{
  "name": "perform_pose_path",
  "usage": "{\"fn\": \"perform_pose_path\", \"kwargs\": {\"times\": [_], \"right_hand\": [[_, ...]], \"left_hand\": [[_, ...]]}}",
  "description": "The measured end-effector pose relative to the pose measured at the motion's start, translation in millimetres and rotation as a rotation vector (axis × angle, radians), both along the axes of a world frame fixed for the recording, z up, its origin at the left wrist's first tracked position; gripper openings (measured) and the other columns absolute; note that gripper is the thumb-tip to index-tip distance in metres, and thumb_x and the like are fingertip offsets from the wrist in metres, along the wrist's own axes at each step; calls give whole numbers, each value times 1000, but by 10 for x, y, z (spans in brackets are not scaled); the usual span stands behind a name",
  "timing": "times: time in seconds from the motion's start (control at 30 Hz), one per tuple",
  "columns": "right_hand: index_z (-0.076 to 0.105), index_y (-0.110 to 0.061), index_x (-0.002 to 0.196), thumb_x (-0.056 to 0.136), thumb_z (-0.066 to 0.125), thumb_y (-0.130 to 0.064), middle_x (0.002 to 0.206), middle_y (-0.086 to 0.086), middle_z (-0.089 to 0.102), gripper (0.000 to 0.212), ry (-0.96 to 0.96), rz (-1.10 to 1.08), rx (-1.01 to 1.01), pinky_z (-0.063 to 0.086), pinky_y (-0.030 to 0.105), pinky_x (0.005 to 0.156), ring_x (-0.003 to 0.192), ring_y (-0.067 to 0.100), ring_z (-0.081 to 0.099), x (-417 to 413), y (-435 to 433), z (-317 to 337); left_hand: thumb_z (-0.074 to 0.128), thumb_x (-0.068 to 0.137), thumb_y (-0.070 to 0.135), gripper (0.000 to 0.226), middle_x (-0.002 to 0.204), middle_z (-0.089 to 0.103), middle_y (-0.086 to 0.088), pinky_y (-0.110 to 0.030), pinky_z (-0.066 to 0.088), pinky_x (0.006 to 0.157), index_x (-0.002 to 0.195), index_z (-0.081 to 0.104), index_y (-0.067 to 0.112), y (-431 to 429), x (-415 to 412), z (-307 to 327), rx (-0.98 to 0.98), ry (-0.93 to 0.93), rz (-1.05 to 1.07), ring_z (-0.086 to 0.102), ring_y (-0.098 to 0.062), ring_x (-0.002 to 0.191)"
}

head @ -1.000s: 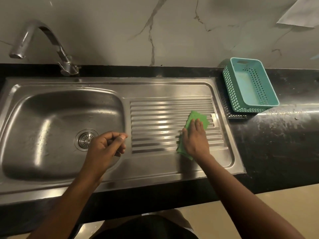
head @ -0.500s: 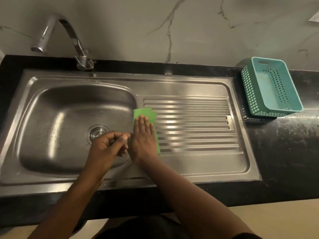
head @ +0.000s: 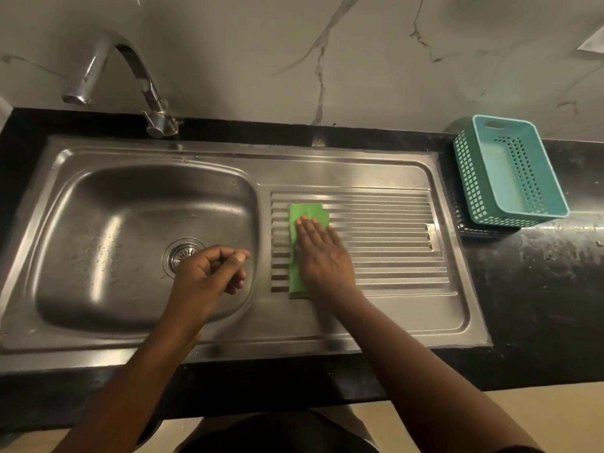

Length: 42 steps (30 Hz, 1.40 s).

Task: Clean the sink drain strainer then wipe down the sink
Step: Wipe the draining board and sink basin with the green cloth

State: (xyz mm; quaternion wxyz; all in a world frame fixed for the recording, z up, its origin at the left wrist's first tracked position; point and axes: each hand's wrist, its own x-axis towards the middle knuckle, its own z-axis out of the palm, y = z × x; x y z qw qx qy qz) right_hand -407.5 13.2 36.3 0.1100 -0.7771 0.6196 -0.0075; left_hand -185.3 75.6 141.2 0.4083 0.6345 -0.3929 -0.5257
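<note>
The stainless steel sink [head: 327, 165] has a basin on the left and a ribbed drainboard [head: 385, 243] on the right. The round drain strainer [head: 181, 252] sits in the basin floor, partly hidden by my left hand [head: 209, 273]. That hand hovers over the basin's right side with its fingers curled and nothing visible in it. My right hand [head: 323, 256] lies flat on a folded green cloth [head: 305, 212], pressing it onto the left part of the drainboard.
A curved chrome faucet [head: 137, 70] stands behind the basin at the back left. A teal perforated plastic basket [head: 510, 171] rests tilted on the black countertop [head: 539, 289] right of the sink. A marble wall rises behind.
My right hand swept the green cloth leftward across the drainboard to its left edge, then back a little to the right. The left hand stayed curled over the basin.
</note>
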Motion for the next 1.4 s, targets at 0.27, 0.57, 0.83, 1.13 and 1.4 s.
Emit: {"fn": "perform_pose_path", "kwargs": {"times": [0.27,0.57,0.83,1.13,1.4], "right_hand": [[32,-9,161,111,23,-38,167,10,34,58,92,-457,37,21,47,129,156,25,30,-1543,30,91],[34,-6,160,102,52,-8,167,11,34,61,-141,-524,-15,17,36,130,157,26,27,-322,116,55],[35,-7,160,103,55,-16,169,12,29,61,-218,172,81,10,38,130,160,29,17,649,-20,131],[47,-9,153,101,54,-8,161,11,44,53,-92,-279,-16,35,39,122,151,25,41,-1310,-248,115],[52,1,144,100,42,1,153,22,50,44,-147,-672,-94,31,45,124,146,37,43,-1199,-236,10]], "left_hand": [[65,100,8,14,84,72,-26,-39,57,73,100,79,8,-14,47,-27,4,13,-12,66,-28,75],[66,99,10,13,77,73,-18,-39,56,72,98,80,11,23,130,-177,40,30,-5,66,-28,73],[64,101,8,15,74,71,-17,-39,54,71,98,79,8,-85,-52,-142,10,17,-50,64,-24,71],[66,100,9,13,80,73,-21,-39,56,73,98,79,9,-8,-75,-122,31,28,-16,66,-27,74],[69,98,14,14,74,75,-8,-38,58,71,94,81,18,81,97,-227,41,38,17,69,-19,69]]}}
